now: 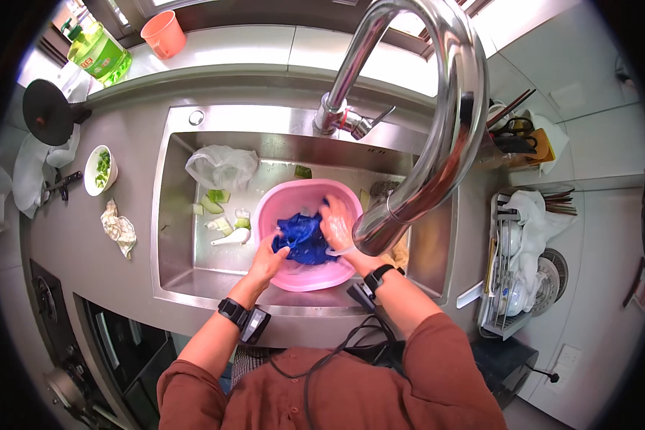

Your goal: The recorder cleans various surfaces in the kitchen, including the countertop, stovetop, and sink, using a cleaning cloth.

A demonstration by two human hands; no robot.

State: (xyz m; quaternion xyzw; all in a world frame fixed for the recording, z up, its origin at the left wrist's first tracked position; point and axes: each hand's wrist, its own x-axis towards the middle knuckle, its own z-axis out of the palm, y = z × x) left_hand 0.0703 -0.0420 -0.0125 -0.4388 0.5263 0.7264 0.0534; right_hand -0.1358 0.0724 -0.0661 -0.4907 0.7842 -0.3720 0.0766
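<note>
A pink plastic basin [279, 188] sits in the stainless steel sink, with a wet, crumpled blue cloth [309, 250] inside it. My left hand [269, 260] pinches the cloth's left side between thumb and fingers. On the cloth's right side is my right hand [337, 223], wet and slightly blurred, its fingers curled over the fabric; a bit of blue shows at the fingertips. Some water lies at the bottom of the basin. The curved chrome faucet [395, 215] hangs in front of my right wrist and hides part of the basin's right rim.
Left of the basin lie a clear plastic bag [223, 166], green vegetable scraps [212, 204] and a white spoon [231, 237]. A bowl of chopped greens [101, 171] and a knife [64, 184] rest on the left counter. A dish rack [508, 317] stands right.
</note>
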